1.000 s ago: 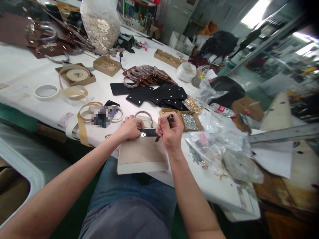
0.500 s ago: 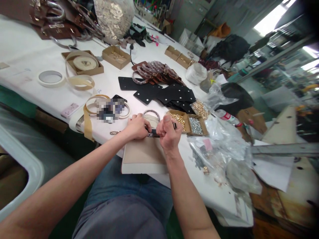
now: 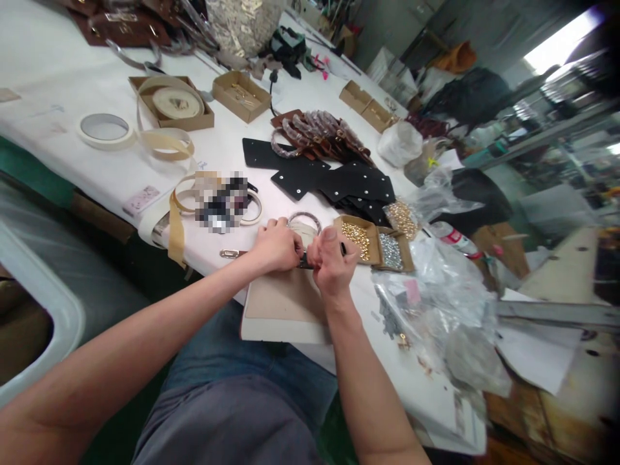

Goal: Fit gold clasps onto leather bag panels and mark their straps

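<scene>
A beige handbag (image 3: 285,300) with a flat panel lies at the table's front edge, partly over my lap. Its round, plastic-wrapped handle (image 3: 304,214) stands up behind my hands. My left hand (image 3: 277,248) is closed, its curled fingers pressing on the bag's upper edge beside a small dark piece (image 3: 303,261). My right hand (image 3: 333,261) is wrapped in a fist, thumb on top, around a black-handled tool (image 3: 343,248); the tool's working end is hidden between the hands. A brown strap with a metal fitting (image 3: 231,254) sticks out left of my left hand.
Small boxes of gold studs (image 3: 356,240) and silver studs (image 3: 390,250) stand right of my hands. Black panels (image 3: 356,187) and brown handled pieces (image 3: 324,132) lie beyond. Tape rolls (image 3: 105,131) are at left, plastic bags (image 3: 431,278) at right.
The camera view has shifted, so the table scene sits a little further right. Both hands stay at the bag's upper edge, with the right fist still around the tool.
</scene>
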The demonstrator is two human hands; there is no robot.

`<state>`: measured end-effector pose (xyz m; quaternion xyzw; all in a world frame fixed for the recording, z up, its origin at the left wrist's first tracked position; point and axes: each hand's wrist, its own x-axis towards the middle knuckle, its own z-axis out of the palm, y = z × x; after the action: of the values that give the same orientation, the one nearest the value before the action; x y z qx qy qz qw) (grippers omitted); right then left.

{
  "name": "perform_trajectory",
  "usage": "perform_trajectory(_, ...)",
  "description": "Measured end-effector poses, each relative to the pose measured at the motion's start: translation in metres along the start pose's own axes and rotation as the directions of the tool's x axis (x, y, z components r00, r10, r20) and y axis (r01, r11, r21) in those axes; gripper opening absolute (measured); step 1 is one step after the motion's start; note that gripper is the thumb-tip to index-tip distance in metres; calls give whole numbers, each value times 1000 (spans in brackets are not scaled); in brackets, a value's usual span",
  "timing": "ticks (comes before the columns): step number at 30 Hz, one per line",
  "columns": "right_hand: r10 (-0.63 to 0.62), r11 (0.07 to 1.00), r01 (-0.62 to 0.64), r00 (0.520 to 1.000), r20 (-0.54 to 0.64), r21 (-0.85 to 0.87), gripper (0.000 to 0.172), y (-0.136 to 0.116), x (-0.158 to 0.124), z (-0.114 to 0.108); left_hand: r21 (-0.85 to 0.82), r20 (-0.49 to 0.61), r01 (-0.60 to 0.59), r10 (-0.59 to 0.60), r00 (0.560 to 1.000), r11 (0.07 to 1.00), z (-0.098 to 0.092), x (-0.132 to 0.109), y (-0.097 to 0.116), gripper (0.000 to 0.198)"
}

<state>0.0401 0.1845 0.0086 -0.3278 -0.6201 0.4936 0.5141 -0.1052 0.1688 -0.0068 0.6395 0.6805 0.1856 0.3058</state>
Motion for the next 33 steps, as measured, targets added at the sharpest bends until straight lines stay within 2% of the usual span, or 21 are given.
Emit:
perform_trajectory(5,49,999,-48,997,68,-11,68,-4,4,-4,-8,-9,24,-24,1000,1000,-2,-2,3,14)
perform_trajectory(9,103,990,-111,990,92,85,42,-10,12,-10,-8,-34,12,-13,999,1000,-4,-8,5,18)
perform_trajectory(11,119,987,-129,987,108,91,36,-13,13,-14,-3,-28,19,-19,999,1000,-5,-8,6,19)
perform_trajectory(16,90,995,-97,980,178,28,59,-20,12,-25,-9,-22,27,-27,999,1000,-3,-6,5,16)
perform_trajectory(18,112,994,-112,982,152,-9,58,-21,12,-27,-17,-41,21,-21,999,1000,-2,-6,4,17)
perform_trajectory(20,116,993,-115,990,78,-12,59,-22,13,-26,-30,-54,17,-18,998,999,-2,-7,3,18)
perform_trajectory(22,72,997,-72,997,-20,16,63,-23,12,-24,-42,-45,13,-15,999,999,-2,-8,2,18)
perform_trajectory(24,30,999,-27,997,-67,40,68,-23,11,-22,-40,-35,11,-12,999,999,-3,-8,3,19)
perform_trajectory(28,51,998,-49,998,-33,38,71,-18,7,-14,-16,-31,10,-10,999,1000,-4,-9,2,18)
perform_trajectory(33,26,996,-29,999,-43,-84,68,-9,4,-2,-14,-24,-2,1,1000,1000,-4,-10,-1,17)
